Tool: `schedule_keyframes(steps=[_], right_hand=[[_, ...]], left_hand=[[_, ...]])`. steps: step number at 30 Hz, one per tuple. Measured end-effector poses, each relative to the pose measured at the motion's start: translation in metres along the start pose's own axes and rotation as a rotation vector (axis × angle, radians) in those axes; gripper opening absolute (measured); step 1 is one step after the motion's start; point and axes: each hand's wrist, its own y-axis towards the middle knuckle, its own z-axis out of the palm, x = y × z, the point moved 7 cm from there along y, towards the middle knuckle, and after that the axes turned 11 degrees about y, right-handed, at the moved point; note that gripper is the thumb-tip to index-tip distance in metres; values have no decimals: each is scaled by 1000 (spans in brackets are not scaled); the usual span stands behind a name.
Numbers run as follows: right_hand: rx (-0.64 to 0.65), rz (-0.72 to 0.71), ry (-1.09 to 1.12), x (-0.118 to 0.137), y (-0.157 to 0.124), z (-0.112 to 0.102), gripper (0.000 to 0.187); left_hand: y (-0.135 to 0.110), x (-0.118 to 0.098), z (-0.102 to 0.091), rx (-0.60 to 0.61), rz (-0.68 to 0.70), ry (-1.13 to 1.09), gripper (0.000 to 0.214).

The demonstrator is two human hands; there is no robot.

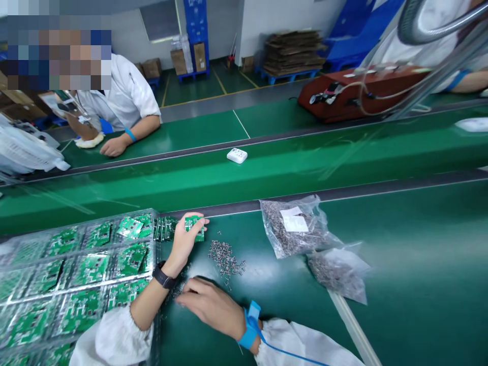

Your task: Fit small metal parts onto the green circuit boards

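Note:
My left hand [185, 240], with a black watch on the wrist, reaches forward and grips a small green circuit board [195, 226] between thumb and fingers. A short row of more green boards [164, 228] stands on edge just left of it. My right hand [209, 303], wearing a blue wrist strap, rests low on the green table with its fingers curled over scattered small metal parts; what they pinch is hidden. A loose heap of these metal parts [225, 257] lies between the two hands.
Clear plastic trays of green boards [72, 277] fill the left. Two clear bags of metal parts [295, 229] [339, 272] lie to the right. A white socket strip [237, 155] sits on the conveyor belt. A person in white leans on the far table; a red machine [354, 91] stands at back right.

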Motion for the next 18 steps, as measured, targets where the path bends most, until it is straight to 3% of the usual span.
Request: schedule_keyframes(steps=[5, 11, 18], right_hand=[[-48, -28, 72, -2, -1, -2, 24], [-257, -29, 142, -8, 1, -24, 13], [-368, 22, 148, -11, 1, -44, 24]], left_hand=[[-1, 0, 1, 11, 25, 9, 32], [-4, -2, 5, 25, 27, 13, 33], [-5, -3, 7, 45, 21, 7, 35]])
